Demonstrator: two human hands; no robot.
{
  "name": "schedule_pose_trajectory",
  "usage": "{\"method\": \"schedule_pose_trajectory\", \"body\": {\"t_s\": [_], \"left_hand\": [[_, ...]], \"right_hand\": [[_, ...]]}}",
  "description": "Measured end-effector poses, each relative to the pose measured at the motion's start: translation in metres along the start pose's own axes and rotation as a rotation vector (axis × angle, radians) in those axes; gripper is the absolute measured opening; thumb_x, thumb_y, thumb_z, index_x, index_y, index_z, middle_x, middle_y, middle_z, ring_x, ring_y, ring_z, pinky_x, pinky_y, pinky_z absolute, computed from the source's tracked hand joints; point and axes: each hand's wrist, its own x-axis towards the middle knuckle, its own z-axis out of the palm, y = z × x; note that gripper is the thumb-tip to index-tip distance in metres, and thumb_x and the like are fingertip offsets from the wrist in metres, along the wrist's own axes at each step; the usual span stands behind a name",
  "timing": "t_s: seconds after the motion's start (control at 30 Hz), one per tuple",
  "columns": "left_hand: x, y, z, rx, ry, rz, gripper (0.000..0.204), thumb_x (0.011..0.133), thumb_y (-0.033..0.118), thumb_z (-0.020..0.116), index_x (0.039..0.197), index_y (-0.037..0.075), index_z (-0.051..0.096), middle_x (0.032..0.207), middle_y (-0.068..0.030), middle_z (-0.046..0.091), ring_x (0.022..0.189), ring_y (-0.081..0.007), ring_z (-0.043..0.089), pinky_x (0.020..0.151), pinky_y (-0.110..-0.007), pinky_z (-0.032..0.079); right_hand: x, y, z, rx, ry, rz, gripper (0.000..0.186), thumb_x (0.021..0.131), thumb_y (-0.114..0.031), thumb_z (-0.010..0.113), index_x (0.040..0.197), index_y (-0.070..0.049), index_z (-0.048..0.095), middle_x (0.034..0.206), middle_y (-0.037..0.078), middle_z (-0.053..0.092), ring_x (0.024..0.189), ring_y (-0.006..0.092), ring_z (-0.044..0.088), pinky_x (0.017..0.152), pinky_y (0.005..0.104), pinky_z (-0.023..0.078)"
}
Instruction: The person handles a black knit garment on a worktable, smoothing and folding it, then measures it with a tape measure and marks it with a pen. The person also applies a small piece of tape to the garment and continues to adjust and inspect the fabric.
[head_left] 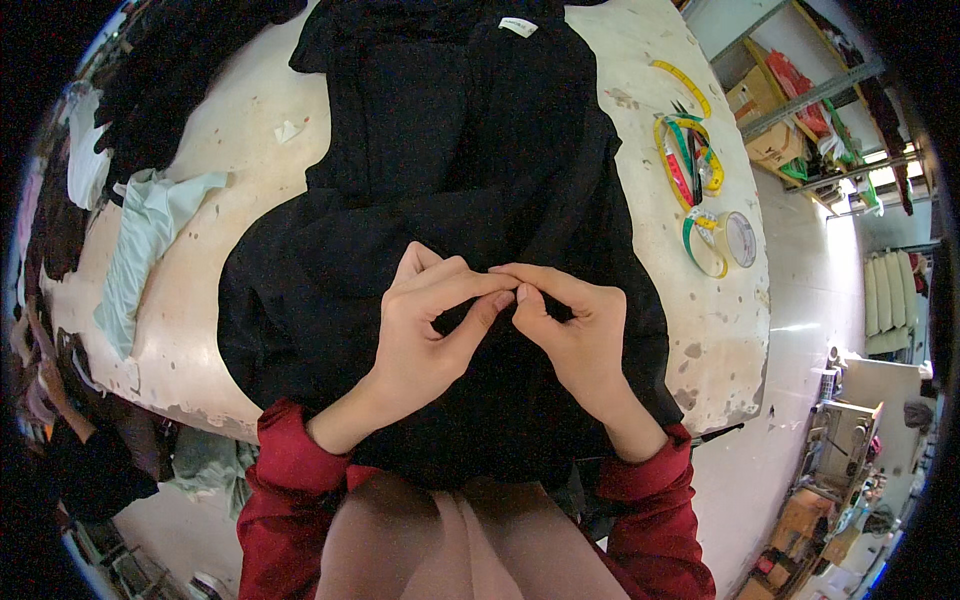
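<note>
The left hand point(425, 315) and right hand point(580, 315) pinch narrowly, fingertips meeting at the centre over the black garment point(460, 150); I cannot tell what they hold. The garment spreads across the table point(715, 320) towards 12 o'clock, its white label point(517, 27) there; a tape measure point(674, 175) lies at 2 o'clock, mint-green cloth point(150, 240) at 9 o'clock

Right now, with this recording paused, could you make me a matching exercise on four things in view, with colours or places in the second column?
Things:
1. Black garment
2. Tape measure
3. Tape roll
4. Pale green cloth

Descriptions:
A. Pale and round, near the right edge of the table
B. Crumpled, on the table's left side
C. Spread beneath the left hand and right hand
D. Yellow, green and red, lying in loops

Pairs: 1-C, 2-D, 3-A, 4-B
</note>
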Motion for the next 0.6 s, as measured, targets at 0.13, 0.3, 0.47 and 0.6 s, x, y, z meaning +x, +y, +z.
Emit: {"method": "schedule_pose_trajectory", "body": {"t_s": [0.13,0.3,0.47,0.6], "left_hand": [[0.000,-0.002,0.000,-0.139,-0.045,-0.095,0.011,0.087,0.013,0.070,0.096,0.009,0.075,0.067,-0.0009,0.059,0.068,-0.0129,0.038,0.072,-0.030,0.030],[0.000,-0.001,-0.002,-0.186,-0.041,-0.143,0.012,0.089,0.015,0.069,0.097,0.009,0.076,0.065,0.0002,0.057,0.067,-0.0121,0.036,0.072,-0.029,0.030],[-0.001,-0.001,0.001,-0.150,-0.038,-0.088,0.012,0.089,0.015,0.069,0.097,0.010,0.076,0.065,0.0004,0.057,0.068,-0.0114,0.035,0.072,-0.029,0.029],[0.001,-0.002,0.001,-0.185,-0.071,-0.112,0.012,0.089,0.015,0.069,0.097,0.010,0.076,0.066,0.0002,0.059,0.068,-0.0112,0.036,0.072,-0.029,0.029]], "right_hand": [[0.004,-0.006,-0.009,0.167,-0.071,0.217,0.019,0.088,-0.003,0.060,0.104,0.000,0.071,0.080,0.004,0.071,0.068,0.0028,0.057,0.060,0.0200,0.046],[0.006,-0.005,-0.013,0.328,-0.108,0.276,0.019,0.089,-0.005,0.060,0.104,0.000,0.071,0.077,0.000,0.067,0.068,0.0009,0.052,0.058,0.0186,0.043],[0.004,0.001,-0.002,0.032,0.021,-0.043,0.017,0.089,-0.010,0.063,0.100,0.000,0.071,0.073,0.000,0.065,0.066,0.0011,0.052,0.056,0.0191,0.042],[0.006,-0.009,-0.012,-0.039,-0.036,0.209,0.015,0.089,-0.010,0.062,0.095,0.001,0.071,0.074,0.002,0.067,0.068,0.0031,0.059,0.059,0.0207,0.047]]}}
